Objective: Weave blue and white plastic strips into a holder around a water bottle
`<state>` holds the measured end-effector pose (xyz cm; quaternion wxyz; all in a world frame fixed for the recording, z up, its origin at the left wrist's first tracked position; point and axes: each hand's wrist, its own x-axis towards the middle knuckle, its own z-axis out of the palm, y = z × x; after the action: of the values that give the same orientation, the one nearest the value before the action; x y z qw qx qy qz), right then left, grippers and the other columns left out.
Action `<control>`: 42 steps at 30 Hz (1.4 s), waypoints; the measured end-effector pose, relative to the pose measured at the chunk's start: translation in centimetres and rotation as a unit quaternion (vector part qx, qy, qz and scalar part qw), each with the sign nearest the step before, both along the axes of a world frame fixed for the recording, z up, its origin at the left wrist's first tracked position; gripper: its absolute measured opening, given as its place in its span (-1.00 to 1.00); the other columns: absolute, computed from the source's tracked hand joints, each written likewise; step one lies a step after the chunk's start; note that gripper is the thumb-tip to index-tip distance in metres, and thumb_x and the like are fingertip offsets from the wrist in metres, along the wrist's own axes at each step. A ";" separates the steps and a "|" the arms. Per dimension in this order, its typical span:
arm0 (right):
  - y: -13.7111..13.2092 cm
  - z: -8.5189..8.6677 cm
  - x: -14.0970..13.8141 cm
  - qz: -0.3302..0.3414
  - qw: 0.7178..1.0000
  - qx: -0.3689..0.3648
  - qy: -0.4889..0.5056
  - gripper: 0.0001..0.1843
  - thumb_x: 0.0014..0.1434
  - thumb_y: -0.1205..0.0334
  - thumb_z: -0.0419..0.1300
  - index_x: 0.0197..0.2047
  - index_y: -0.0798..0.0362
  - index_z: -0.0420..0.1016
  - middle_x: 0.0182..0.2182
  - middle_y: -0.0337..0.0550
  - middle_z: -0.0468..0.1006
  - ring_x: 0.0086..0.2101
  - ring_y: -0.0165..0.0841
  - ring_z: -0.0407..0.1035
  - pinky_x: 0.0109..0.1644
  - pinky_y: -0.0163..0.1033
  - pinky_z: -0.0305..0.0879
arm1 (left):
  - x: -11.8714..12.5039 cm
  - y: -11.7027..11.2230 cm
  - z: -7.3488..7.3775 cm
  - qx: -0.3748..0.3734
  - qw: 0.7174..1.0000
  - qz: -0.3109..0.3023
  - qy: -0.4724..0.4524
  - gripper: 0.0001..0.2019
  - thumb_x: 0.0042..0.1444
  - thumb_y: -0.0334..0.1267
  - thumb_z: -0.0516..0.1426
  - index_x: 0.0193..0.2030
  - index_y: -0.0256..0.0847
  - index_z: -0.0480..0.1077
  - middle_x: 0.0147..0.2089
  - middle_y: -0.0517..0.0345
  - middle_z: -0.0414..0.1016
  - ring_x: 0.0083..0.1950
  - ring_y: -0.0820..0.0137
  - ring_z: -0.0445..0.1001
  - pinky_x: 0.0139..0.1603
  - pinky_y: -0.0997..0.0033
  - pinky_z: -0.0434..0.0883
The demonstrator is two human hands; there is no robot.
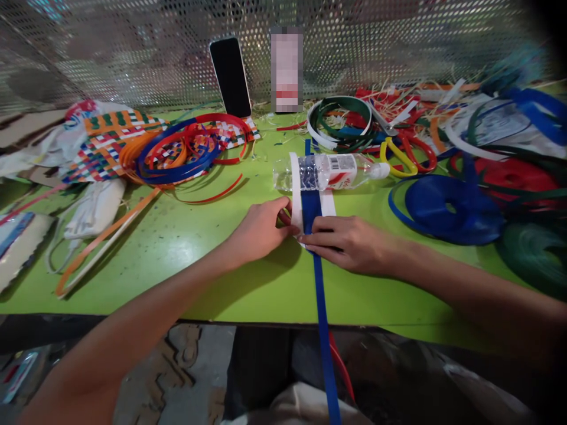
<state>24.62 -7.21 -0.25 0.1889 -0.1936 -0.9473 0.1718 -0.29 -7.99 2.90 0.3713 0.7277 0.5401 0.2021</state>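
Place: craft workshop, by its looks | bench: glossy lime-green tabletop (248,289) | stock: flat blue plastic-strap roll (425,203), dark green plastic-strap roll (531,254) | tool: metal scissors with yellow and red handles (390,130) | woven goods: multicoloured chequered plastic sheet (100,147) | litter: loose straw-coloured strands (414,97) | backdrop: grey perforated metal screen (168,59)

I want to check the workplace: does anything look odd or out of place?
Yes: the clear bottle lies on its side across the blue strip, though one might expect it upright. Behind it, to the right, scraps lie in an untidy tangle.
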 end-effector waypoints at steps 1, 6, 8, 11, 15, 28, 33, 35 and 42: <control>0.0 0.0 0.0 0.000 1.000 0.001 0.001 -0.65 0.61 0.21 0.11 0.17 0.06 0.72 -0.06 0.03 0.68 -0.15 -0.21 0.61 -0.06 -0.08 0.56 | 0.0 0.0 0.0 -0.001 1.000 0.003 0.001 -0.84 0.23 -0.43 0.36 -0.15 -0.17 0.49 -0.20 0.16 0.72 -0.18 0.28 0.66 -0.09 0.28 0.48; -0.2 -0.1 0.0 -0.007 1.000 0.024 0.019 -0.69 0.59 0.21 0.16 0.20 0.08 0.68 -0.02 0.02 0.71 -0.12 -0.22 0.63 -0.02 -0.11 0.55 | 0.4 -0.1 0.7 0.001 0.998 0.018 0.053 -0.84 0.22 -0.38 0.39 -0.22 -0.15 0.48 -0.24 0.18 0.71 -0.15 0.24 0.65 -0.02 0.21 0.47; -0.3 0.0 -0.1 -0.011 0.999 0.030 0.014 -0.67 0.59 0.21 0.15 0.24 0.09 0.66 -0.02 0.01 0.72 -0.13 -0.23 0.64 -0.03 -0.13 0.54 | 0.6 -0.1 0.9 0.001 0.998 0.018 0.060 -0.84 0.22 -0.40 0.37 -0.23 -0.15 0.47 -0.24 0.19 0.71 -0.16 0.25 0.64 -0.02 0.20 0.47; -0.3 0.0 -0.1 -0.009 0.999 0.043 -0.002 -0.65 0.60 0.21 0.13 0.25 0.08 0.67 -0.04 -0.01 0.73 -0.15 -0.24 0.64 -0.07 -0.15 0.52 | 0.6 -0.1 1.0 -0.004 0.998 0.019 0.058 -0.82 0.21 -0.40 0.38 -0.23 -0.14 0.46 -0.23 0.19 0.71 -0.14 0.23 0.66 0.00 0.18 0.47; -0.3 0.1 -0.1 -0.010 0.998 0.056 -0.023 -0.65 0.61 0.23 0.11 0.21 0.05 0.70 -0.05 0.00 0.72 -0.15 -0.25 0.63 -0.10 -0.16 0.51 | 0.5 0.0 0.8 -0.017 0.998 0.026 0.049 -0.76 0.19 -0.38 0.40 -0.21 -0.13 0.41 -0.24 0.20 0.71 -0.12 0.21 0.68 0.05 0.13 0.47; -0.5 0.7 -0.5 -0.021 0.997 0.040 -0.062 -0.67 0.57 0.29 0.11 0.15 0.02 0.71 -0.04 -0.04 0.70 -0.20 -0.31 0.57 -0.19 -0.21 0.37 | 0.6 -0.6 -0.3 0.039 0.995 0.046 0.078 -0.17 0.16 -0.42 0.38 0.46 0.01 0.09 -0.05 0.19 0.58 -0.04 0.22 0.59 0.27 -0.11 0.33; -0.6 0.9 -0.5 -0.026 0.997 0.029 -0.066 -0.67 0.57 0.29 0.13 0.17 0.00 0.72 -0.07 -0.02 0.69 -0.22 -0.31 0.55 -0.22 -0.21 0.35 | 0.3 -0.5 -0.2 0.059 0.990 0.016 0.123 -0.46 0.23 -0.33 0.38 0.31 0.11 0.47 0.10 0.12 0.55 0.12 0.11 0.55 0.30 -0.16 0.31; -0.6 0.8 -0.5 -0.026 0.997 0.031 -0.065 -0.66 0.58 0.28 0.12 0.17 0.00 0.72 -0.07 -0.02 0.69 -0.22 -0.30 0.55 -0.21 -0.21 0.35 | 0.2 -0.4 -0.1 0.066 0.989 0.019 0.134 -0.53 0.24 -0.26 0.40 0.27 0.13 0.56 0.14 0.09 0.55 0.22 0.03 0.52 0.34 -0.20 0.29; -0.6 0.8 -0.4 -0.031 0.997 0.027 -0.062 -0.64 0.59 0.24 0.11 0.24 -0.03 0.70 -0.03 -0.02 0.70 -0.17 -0.29 0.57 -0.20 -0.22 0.36 | -0.2 -0.2 0.0 0.058 0.982 0.034 0.174 -0.47 0.27 -0.07 0.43 0.38 0.21 0.58 0.14 0.03 0.52 0.31 -0.06 0.44 0.43 -0.25 0.25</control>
<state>24.20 -7.84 0.54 0.1407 -0.2283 -0.9549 0.1277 -0.52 -8.22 2.89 0.2217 0.7535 0.6079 0.1164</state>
